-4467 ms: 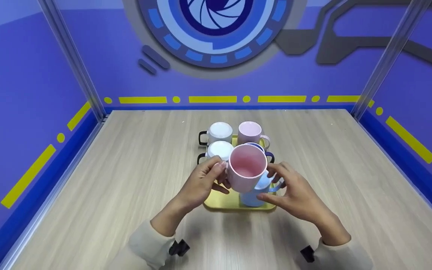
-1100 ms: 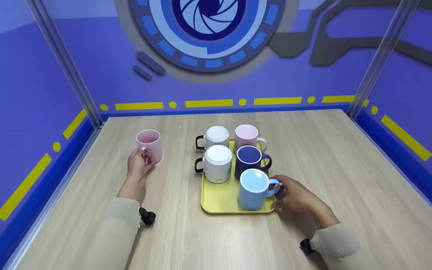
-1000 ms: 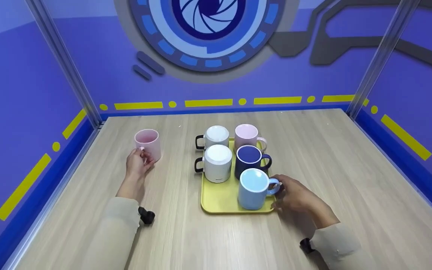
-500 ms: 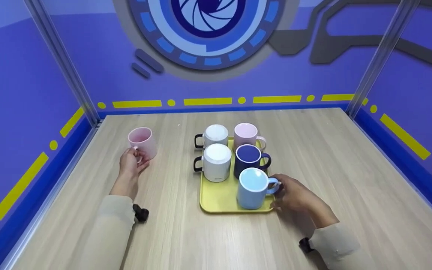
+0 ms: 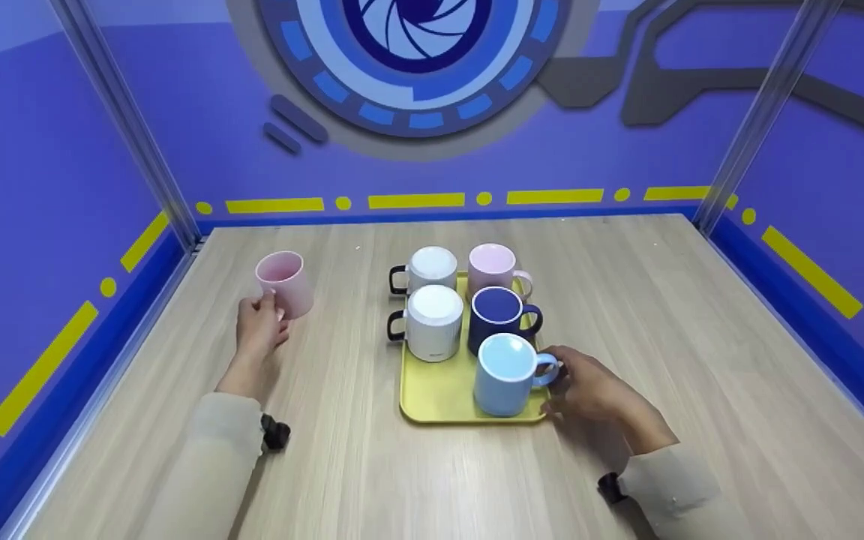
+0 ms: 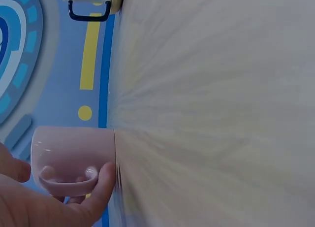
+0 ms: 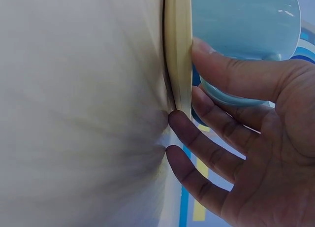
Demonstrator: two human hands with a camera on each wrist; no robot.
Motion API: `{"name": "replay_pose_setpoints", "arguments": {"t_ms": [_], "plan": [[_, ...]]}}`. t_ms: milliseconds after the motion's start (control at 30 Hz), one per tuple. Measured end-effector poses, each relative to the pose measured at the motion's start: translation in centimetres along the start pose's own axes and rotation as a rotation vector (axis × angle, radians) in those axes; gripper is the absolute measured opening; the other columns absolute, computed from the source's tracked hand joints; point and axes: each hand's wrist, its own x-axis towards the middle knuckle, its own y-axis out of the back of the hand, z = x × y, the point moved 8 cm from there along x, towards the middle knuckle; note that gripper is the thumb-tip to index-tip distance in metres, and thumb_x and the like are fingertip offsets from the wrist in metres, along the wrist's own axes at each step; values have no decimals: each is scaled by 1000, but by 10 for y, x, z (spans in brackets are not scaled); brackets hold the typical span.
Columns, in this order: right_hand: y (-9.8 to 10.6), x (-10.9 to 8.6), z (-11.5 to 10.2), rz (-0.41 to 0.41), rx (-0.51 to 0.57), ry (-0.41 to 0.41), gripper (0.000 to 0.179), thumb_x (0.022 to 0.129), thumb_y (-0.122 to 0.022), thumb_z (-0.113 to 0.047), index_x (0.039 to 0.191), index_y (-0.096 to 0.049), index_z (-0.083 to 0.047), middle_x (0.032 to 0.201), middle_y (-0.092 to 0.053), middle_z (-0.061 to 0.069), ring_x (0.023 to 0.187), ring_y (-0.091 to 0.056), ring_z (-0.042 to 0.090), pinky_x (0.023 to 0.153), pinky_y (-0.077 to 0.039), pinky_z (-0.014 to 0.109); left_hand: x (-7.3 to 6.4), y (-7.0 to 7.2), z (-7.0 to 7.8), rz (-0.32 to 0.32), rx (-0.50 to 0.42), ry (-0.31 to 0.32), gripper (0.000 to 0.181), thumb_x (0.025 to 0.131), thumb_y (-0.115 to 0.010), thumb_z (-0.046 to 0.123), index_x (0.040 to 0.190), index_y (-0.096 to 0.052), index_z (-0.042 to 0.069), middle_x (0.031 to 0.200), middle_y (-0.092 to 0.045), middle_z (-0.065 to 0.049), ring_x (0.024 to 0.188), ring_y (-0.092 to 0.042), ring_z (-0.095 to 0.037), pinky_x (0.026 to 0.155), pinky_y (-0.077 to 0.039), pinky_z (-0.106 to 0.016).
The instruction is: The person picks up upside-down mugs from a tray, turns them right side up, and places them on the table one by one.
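At the left of the table my left hand [image 5: 256, 330] holds a pink mug [image 5: 291, 292] by its handle. The left wrist view shows the mug [image 6: 78, 150] upright with its base at the table, fingers behind the handle and the thumb apart from the wall. My right hand [image 5: 589, 386] rests with loosely bent fingers beside a light blue mug [image 5: 503, 382], near its handle. In the right wrist view the thumb [image 7: 236, 74] meets the tray's edge next to that mug, and two fingertips reach down to the table.
A yellow tray [image 5: 436, 397] carries the light blue mug, a navy mug [image 5: 492, 334], a second pink mug [image 5: 488, 276] and two white mugs with black handles, one nearer [image 5: 433, 330] and one farther [image 5: 432, 266]. Blue-purple walls [image 5: 177, 112] enclose the table on three sides.
The left hand has carried the pink mug from above the tray to the left side of the table, then slightly farther left. The right hand has settled beside the light blue mug and stayed.
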Motion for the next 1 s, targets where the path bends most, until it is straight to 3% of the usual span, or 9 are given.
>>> {"name": "replay_pose_setpoints", "arguments": {"t_ms": [133,267,367,467,567,767,1000], "plan": [[0,0,1,-3,13,-8,64,69,-90,3,126,-63,-6,113,-67,7,104,-63,26,90,-53,44,-11,2,7,51,80,-75,53,112,-34,39,146,-33,-1,140,-40,-18,120,-48,-28,102,-47,-40],[0,0,1,-6,21,-17,63,70,-90,3,126,-63,-7,114,-67,7,104,-63,26,91,-54,45,-25,6,16,108,202,-139,59,110,-41,36,152,-29,-3,152,-26,-26,135,-38,-43,118,-32,-52],[0,-1,2,-4,24,-28,63,71,-90,2,127,-62,-7,115,-66,7,105,-62,26,94,-54,48,-37,5,24,153,232,-177,58,107,-48,32,151,-32,-3,151,-26,-28,135,-35,-51,115,-33,-57],[0,-3,2,-1,38,-35,64,71,-90,0,128,-62,-8,117,-66,8,109,-61,27,99,-52,51,-51,0,31,178,209,-215,53,101,-53,25,145,-39,-1,148,-31,-27,133,-34,-51,110,-34,-57],[-1,-4,2,-3,39,-22,64,73,-89,0,130,-61,-7,120,-66,8,112,-61,28,103,-50,53,-68,-10,35,145,184,-249,48,99,-55,22,140,-43,1,146,-34,-25,134,-35,-47,111,-34,-55],[0,-5,0,-5,21,24,63,76,-87,-1,133,-60,-6,122,-65,10,113,-61,30,102,-50,52,-104,-38,43,-18,129,-304,40,102,-59,19,135,-47,1,147,-39,-21,141,-39,-41,115,-37,-55],[1,-6,1,-24,54,46,52,83,-84,-10,130,-62,-8,119,-68,9,113,-65,31,101,-50,54,-136,-72,56,-140,89,-380,33,99,-64,13,128,-54,-1,134,-54,-19,127,-53,-38,107,-44,-50]]}}
